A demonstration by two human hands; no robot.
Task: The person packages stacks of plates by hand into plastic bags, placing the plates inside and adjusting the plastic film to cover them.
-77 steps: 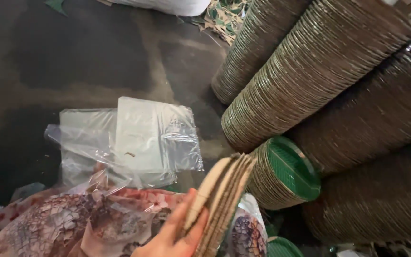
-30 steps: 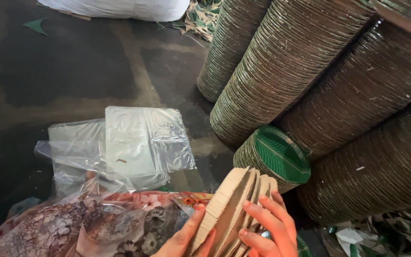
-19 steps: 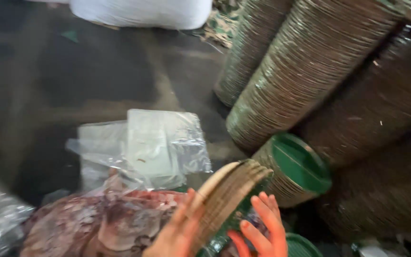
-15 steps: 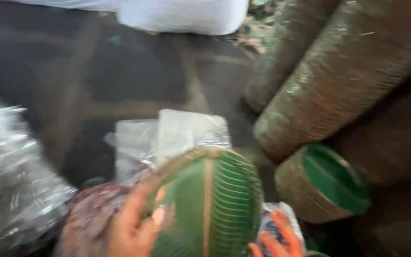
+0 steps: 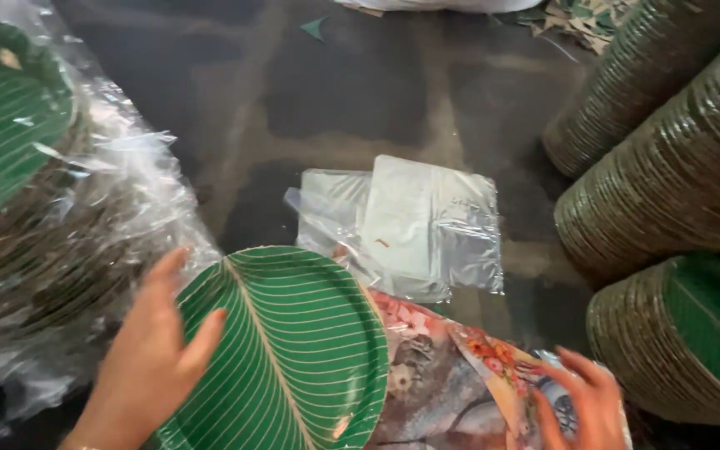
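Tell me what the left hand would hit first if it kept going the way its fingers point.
The left hand points up and slightly right, resting on the green plate. Past its rim, the folded clear bags on the floor probably come first, though depth is unclear.

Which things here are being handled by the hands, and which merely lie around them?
Handled:
- green leaf-patterned plates, under left hand
- floral cloth, under right hand

Lying about:
- flat clear bags
- bagged plates
- long plate stacks
- paper scraps
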